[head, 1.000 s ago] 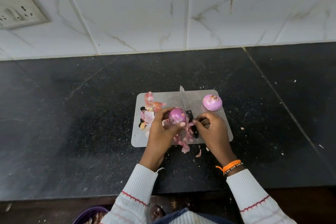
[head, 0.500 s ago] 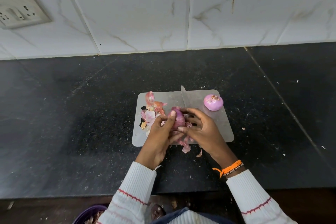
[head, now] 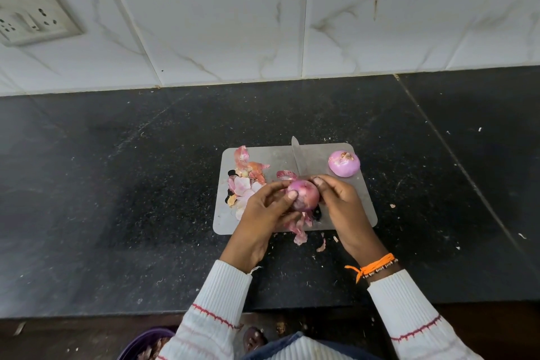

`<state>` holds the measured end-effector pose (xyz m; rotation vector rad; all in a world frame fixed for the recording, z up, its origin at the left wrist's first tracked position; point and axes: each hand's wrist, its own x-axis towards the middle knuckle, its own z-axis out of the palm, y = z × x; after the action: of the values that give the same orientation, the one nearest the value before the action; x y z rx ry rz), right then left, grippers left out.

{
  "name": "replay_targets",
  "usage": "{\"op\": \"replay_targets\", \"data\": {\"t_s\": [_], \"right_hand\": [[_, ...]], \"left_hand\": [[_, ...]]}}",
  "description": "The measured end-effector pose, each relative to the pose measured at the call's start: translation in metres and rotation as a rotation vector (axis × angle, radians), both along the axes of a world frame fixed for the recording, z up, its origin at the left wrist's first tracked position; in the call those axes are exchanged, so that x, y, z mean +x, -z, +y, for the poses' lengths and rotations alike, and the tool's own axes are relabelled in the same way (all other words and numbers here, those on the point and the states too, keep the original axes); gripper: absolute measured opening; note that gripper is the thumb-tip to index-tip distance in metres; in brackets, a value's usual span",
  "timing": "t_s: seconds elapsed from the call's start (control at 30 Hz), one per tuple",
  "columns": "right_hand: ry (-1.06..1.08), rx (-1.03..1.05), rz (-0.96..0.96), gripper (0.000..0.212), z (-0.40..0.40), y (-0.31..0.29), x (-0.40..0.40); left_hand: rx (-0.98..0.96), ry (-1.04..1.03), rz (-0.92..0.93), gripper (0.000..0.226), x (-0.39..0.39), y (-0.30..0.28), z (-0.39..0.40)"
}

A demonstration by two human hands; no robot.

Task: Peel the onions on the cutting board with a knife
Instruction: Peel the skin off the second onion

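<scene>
A grey cutting board (head: 362,207) lies on the black counter. Above its near half I hold a purple onion (head: 304,195) between both hands: my left hand (head: 264,213) cups it from the left with the thumb on its skin, and my right hand (head: 340,200) grips it from the right. The knife (head: 298,159) lies flat on the board behind the onion, blade pointing away; its handle is hidden by my hands. A second, peeled onion (head: 344,163) rests at the board's far right corner. Loose pink peels (head: 247,181) are piled on the board's left side.
More peel scraps (head: 301,232) hang over the board's near edge onto the black counter (head: 117,184). A tiled wall with a socket plate (head: 32,20) rises behind. A purple bowl (head: 143,343) sits below the counter edge by my left sleeve.
My right hand let go of the knife handle and moved onto the onion. The onion has been turned in my hands, and the knife stays lying on the board.
</scene>
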<state>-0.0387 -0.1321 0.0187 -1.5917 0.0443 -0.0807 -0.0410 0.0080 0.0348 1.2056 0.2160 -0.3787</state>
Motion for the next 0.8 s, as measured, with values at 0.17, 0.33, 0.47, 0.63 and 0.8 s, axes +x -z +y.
{"op": "replay_targets", "data": {"t_s": [0.17, 0.33, 0.47, 0.63, 0.8], "right_hand": [[0.127, -0.045, -0.023, 0.019, 0.004, 0.004, 0.0], [0.108, -0.162, -0.128, 0.012, 0.008, -0.002, -0.004], [0.138, -0.31, -0.195, 0.013, 0.008, -0.005, -0.005], [0.141, -0.352, -0.206, 0.016, 0.007, -0.007, -0.005], [0.159, -0.376, -0.194, 0.016, 0.006, -0.007, -0.004]], "left_hand": [[-0.001, -0.075, -0.014, 0.019, 0.001, 0.002, 0.0], [0.008, -0.135, -0.05, 0.021, 0.002, 0.006, 0.0], [0.042, -0.155, -0.117, 0.022, 0.002, 0.009, 0.0], [0.052, -0.157, -0.169, 0.02, 0.002, 0.007, -0.002], [0.07, -0.155, -0.209, 0.036, 0.002, 0.006, -0.002]]}}
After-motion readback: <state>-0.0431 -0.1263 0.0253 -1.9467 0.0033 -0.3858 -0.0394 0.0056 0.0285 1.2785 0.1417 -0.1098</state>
